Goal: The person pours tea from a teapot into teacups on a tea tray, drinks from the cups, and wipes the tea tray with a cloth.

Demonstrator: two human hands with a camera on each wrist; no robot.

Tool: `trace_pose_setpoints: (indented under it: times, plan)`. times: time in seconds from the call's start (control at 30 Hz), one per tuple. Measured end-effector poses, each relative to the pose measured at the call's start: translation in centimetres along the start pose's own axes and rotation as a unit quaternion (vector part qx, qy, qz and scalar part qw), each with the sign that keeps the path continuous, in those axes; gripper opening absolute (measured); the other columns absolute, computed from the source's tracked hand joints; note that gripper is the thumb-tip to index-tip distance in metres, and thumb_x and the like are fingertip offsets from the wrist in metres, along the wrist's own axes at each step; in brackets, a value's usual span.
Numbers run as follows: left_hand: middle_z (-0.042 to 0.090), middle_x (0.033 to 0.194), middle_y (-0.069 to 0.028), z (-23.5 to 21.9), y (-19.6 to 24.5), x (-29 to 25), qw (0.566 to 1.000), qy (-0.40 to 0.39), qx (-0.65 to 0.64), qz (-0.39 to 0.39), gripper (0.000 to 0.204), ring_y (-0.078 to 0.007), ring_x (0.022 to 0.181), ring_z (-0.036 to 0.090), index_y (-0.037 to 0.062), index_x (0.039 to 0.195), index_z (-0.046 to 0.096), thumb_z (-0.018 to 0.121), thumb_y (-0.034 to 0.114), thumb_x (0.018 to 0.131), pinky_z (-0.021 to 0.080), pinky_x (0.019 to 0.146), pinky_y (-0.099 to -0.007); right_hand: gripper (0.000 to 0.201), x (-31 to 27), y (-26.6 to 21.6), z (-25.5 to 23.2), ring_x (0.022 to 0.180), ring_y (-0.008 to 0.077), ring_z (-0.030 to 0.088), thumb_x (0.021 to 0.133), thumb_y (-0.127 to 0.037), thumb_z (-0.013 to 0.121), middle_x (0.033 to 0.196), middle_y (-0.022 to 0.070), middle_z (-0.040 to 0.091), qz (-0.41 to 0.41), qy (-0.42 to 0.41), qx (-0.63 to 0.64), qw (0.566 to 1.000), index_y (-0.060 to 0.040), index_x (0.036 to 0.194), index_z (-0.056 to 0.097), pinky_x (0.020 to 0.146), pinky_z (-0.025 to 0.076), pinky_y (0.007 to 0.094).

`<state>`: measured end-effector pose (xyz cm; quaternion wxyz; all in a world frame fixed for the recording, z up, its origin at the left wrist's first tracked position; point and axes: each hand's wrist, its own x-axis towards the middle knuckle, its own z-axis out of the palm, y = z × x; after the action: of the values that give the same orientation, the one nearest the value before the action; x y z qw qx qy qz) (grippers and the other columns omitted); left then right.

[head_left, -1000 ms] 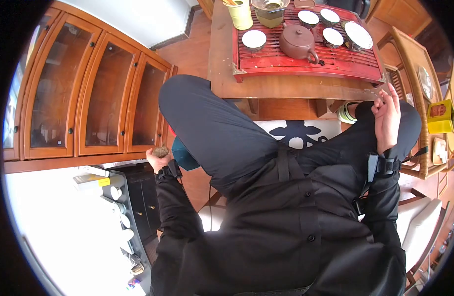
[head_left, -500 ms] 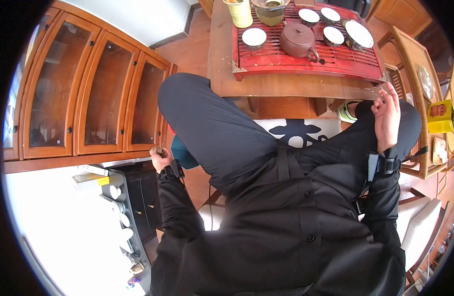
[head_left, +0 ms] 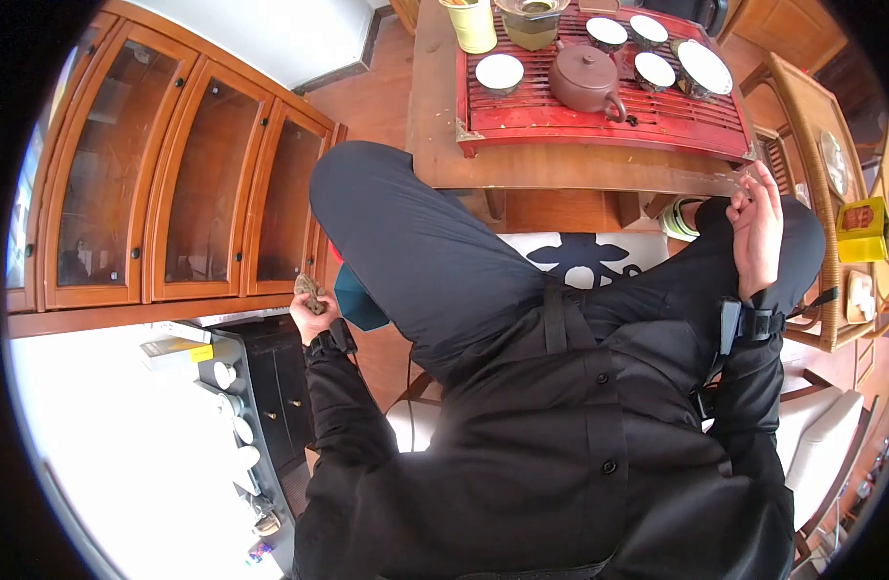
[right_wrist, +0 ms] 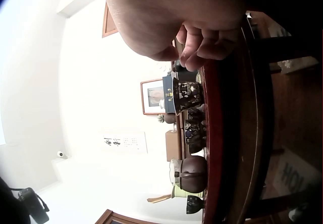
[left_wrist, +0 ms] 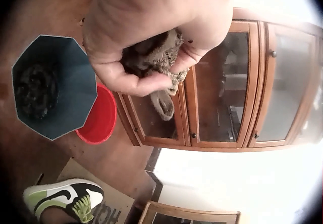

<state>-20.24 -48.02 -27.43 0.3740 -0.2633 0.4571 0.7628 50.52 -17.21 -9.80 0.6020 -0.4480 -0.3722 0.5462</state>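
My left hand [head_left: 314,314] is held out beside the left thigh, its fingers and thumb curled round a crumpled grey-brown cloth [head_left: 311,293]. In the left wrist view the cloth [left_wrist: 165,57] looks fuzzy, with a loop-like end hanging below the fingertips; part of it is hidden in the palm. Close by stands a teal octagonal bin [left_wrist: 55,82] with dark contents, overlapping a red bucket [left_wrist: 101,118]. Over the right knee lies my right hand [head_left: 757,237], palm up with fingers loosely bent and nothing in them, near the table's edge.
Ahead, a red slatted tea tray [head_left: 599,135] on the wooden table [head_left: 560,174] bears a brown teapot [head_left: 582,79] and several cups. A glass-door cabinet [head_left: 145,48] stands left. A wicker-edged shelf [head_left: 829,300] and a yellow box [head_left: 862,227] are at right.
The left hand has turned from cupping the cloth palm up to gripping it, and the cloth now sticks out beyond the fingers. The right hand has stayed in place.
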Motion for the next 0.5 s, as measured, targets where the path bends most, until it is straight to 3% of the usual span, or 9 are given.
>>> trace_pose_setpoints:
  times: [0.07, 0.1, 0.17, 0.27, 0.4, 0.47, 0.5]
  plan:
    - [0.064, 0.096, -0.0079, 0.3, -0.1, -0.4, 0.998, -0.049, -0.002, -0.042, 0.028, -0.0222, 0.087, 0.063, 0.0041, 0.107, 0.060, 0.058, 0.005, 0.079, 0.058, 0.072, -0.0331, 0.039, 0.0, 0.0, 0.0, 0.076, 0.0082, 0.057, 0.103, -0.014, 0.055, 0.107, 0.0015, 0.062, 0.000, -0.002, -0.002, 1.000, -0.0056, 0.141, 0.048, 0.066, 0.044, 0.0232]
    - [0.064, 0.096, -0.0079, 0.8, -0.5, -1.2, 0.998, -0.049, -0.002, -0.042, 0.028, -0.0222, 0.087, 0.063, 0.0041, 0.107, 0.060, 0.058, 0.005, 0.079, 0.058, 0.072, -0.0331, 0.039, 0.0, 0.0, 0.0, 0.076, 0.0082, 0.057, 0.103, -0.014, 0.055, 0.107, 0.0013, 0.062, 0.000, -0.003, -0.002, 1.000, -0.0058, 0.141, 0.048, 0.066, 0.044, 0.0231]
    - [0.065, 0.110, -0.0110, 2.1, -1.9, -2.8, 0.993, -0.095, 0.039, 0.058, 0.033, -0.0263, 0.104, 0.063, 0.0005, 0.115, 0.060, 0.059, 0.001, 0.082, 0.060, 0.089, -0.0392, 0.039, 0.0, 0.0, 0.1, 0.076, 0.0083, 0.057, 0.103, -0.014, 0.055, 0.107, 0.0012, 0.062, 0.001, -0.004, -0.003, 1.000, -0.0061, 0.141, 0.048, 0.066, 0.044, 0.0231]
    - [0.063, 0.118, -0.0104, 0.7, -0.9, 0.3, 0.997, -0.038, -0.001, 0.068, 0.031, -0.0276, 0.111, 0.061, 0.0008, 0.117, 0.060, 0.059, -0.001, 0.086, 0.057, 0.097, -0.0425, 0.038, -0.1, -0.1, 0.3, 0.076, 0.0084, 0.056, 0.103, -0.014, 0.054, 0.106, 0.0013, 0.062, 0.002, 0.003, 0.001, 1.000, -0.0064, 0.140, 0.049, 0.066, 0.044, 0.0232]
    - [0.063, 0.115, -0.0089, -0.3, -0.5, 0.1, 0.996, -0.051, -0.059, 0.053, 0.028, -0.0258, 0.107, 0.061, 0.0014, 0.116, 0.060, 0.061, 0.000, 0.088, 0.057, 0.095, -0.0417, 0.038, -0.1, -0.1, 0.4, 0.076, 0.0085, 0.056, 0.103, -0.013, 0.054, 0.107, 0.0014, 0.062, 0.006, 0.002, 0.001, 1.000, -0.0066, 0.140, 0.049, 0.066, 0.044, 0.0231]
    - [0.063, 0.106, -0.0070, -0.8, -0.7, 0.4, 0.994, -0.046, -0.019, 0.094, 0.028, -0.0225, 0.095, 0.061, 0.0038, 0.114, 0.061, 0.064, 0.004, 0.086, 0.056, 0.082, -0.0371, 0.038, -0.1, -0.1, 0.3, 0.076, 0.0085, 0.056, 0.103, -0.013, 0.054, 0.107, 0.0015, 0.062, 0.007, 0.002, 0.001, 1.000, -0.0066, 0.140, 0.049, 0.066, 0.045, 0.0230]
    - [0.063, 0.106, -0.0070, -1.1, -0.7, 0.5, 0.994, -0.046, -0.019, 0.093, 0.028, -0.0225, 0.095, 0.061, 0.0038, 0.114, 0.061, 0.064, 0.004, 0.086, 0.056, 0.082, -0.0371, 0.038, 0.0, -0.1, 0.3, 0.076, 0.0084, 0.056, 0.103, -0.013, 0.054, 0.107, 0.0015, 0.062, 0.007, 0.000, 0.001, 1.000, -0.0067, 0.140, 0.049, 0.066, 0.045, 0.0229]
